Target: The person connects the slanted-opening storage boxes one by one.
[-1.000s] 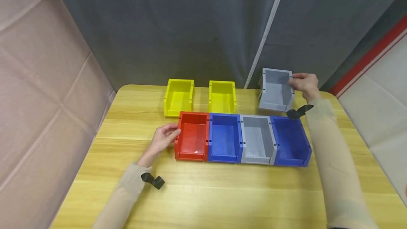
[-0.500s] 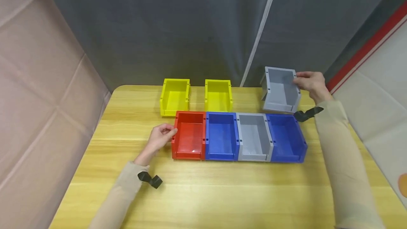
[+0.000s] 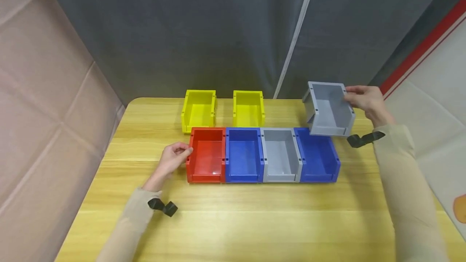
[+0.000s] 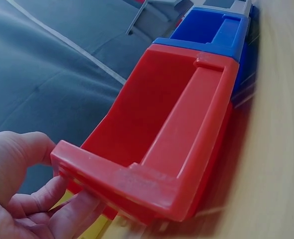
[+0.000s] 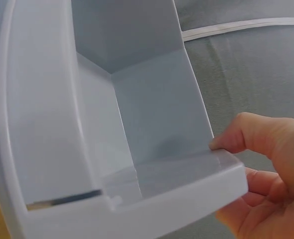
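Note:
My left hand [image 3: 173,157] pinches the left side wall of a red storage bin [image 3: 206,155], thumb on its rim and fingers underneath in the left wrist view. The red bin stands at the left end of a joined row: a blue bin [image 3: 244,153], a grey bin [image 3: 278,155] and another blue bin [image 3: 317,157] follow to its right. With thumb and fingers my right hand [image 3: 369,102] grips the right side wall of a second grey bin [image 3: 329,110]. That bin is raised at the back right, its front lip overlapping the back of the right-hand blue bin in the head view.
Two yellow bins [image 3: 198,110] stand apart behind the row, near the table's back edge. A dark grey curtain [image 3: 200,31] hangs behind the wooden table [image 3: 233,221]. Pale panels flank both sides.
My right hand has brought the raised grey bin rightward and nearer, so it now overlaps the right-hand blue bin. The row and my left hand have shifted slightly left in view.

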`<action>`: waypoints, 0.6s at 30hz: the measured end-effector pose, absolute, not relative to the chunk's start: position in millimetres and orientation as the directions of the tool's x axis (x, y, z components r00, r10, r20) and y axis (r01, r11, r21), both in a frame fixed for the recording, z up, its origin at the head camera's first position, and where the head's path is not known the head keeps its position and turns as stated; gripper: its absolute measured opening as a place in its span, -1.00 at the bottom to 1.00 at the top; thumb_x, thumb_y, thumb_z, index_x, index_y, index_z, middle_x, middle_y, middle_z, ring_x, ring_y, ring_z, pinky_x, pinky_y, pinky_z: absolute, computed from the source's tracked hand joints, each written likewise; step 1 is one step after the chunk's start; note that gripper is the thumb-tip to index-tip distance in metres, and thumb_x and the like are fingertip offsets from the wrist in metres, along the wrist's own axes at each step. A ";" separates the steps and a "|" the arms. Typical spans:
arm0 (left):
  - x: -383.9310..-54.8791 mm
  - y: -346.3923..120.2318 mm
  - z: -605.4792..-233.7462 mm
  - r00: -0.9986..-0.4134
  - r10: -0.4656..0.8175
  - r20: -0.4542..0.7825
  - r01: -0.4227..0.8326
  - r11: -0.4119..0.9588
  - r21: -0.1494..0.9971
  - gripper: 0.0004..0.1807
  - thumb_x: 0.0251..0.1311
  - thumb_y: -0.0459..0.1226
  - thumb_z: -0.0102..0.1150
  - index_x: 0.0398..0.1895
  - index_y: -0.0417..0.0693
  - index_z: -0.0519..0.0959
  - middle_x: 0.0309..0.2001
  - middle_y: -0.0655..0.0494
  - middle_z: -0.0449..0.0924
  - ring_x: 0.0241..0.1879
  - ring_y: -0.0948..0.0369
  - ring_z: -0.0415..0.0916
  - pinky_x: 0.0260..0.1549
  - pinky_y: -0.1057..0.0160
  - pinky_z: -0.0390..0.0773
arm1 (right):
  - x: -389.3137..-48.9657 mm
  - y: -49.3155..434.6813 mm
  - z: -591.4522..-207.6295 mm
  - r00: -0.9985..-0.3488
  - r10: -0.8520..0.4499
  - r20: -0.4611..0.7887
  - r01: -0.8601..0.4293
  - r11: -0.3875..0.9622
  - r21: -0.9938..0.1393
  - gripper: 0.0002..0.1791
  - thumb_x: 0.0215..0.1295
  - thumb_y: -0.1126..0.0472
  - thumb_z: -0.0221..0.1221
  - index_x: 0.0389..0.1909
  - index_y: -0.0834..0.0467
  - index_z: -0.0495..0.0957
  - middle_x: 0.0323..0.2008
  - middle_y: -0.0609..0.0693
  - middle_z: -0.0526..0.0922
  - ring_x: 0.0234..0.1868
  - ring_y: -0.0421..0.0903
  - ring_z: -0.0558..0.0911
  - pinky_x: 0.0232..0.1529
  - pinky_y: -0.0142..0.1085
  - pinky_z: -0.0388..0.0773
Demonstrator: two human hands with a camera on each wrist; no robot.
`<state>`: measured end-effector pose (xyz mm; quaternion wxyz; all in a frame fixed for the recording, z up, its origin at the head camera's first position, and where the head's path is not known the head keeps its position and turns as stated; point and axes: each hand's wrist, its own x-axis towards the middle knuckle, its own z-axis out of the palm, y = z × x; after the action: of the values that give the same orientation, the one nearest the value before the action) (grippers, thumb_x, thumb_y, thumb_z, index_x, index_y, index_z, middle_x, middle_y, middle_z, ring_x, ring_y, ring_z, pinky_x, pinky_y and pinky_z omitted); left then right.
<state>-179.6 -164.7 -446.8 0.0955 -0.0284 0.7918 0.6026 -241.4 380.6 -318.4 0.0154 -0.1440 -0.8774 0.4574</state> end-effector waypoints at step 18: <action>-180.6 -175.5 -448.4 -0.982 0.070 -0.174 -0.147 0.288 0.946 -0.80 0.23 -0.37 0.12 -0.23 -0.42 0.46 -0.43 0.06 0.53 -0.48 0.32 0.47 -0.50 0.41 0.56 | -199.7 401.2 -317.5 -0.981 0.150 -0.125 0.193 0.658 -0.728 -0.37 0.27 0.15 0.17 0.23 0.45 0.26 -0.41 -0.47 0.44 -0.40 -0.47 0.47 -0.38 -0.58 0.50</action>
<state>-180.6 -175.5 -448.4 0.0910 -0.0243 0.7974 0.5960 -199.7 401.2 -317.5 -0.0267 -0.0943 -0.9101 0.4027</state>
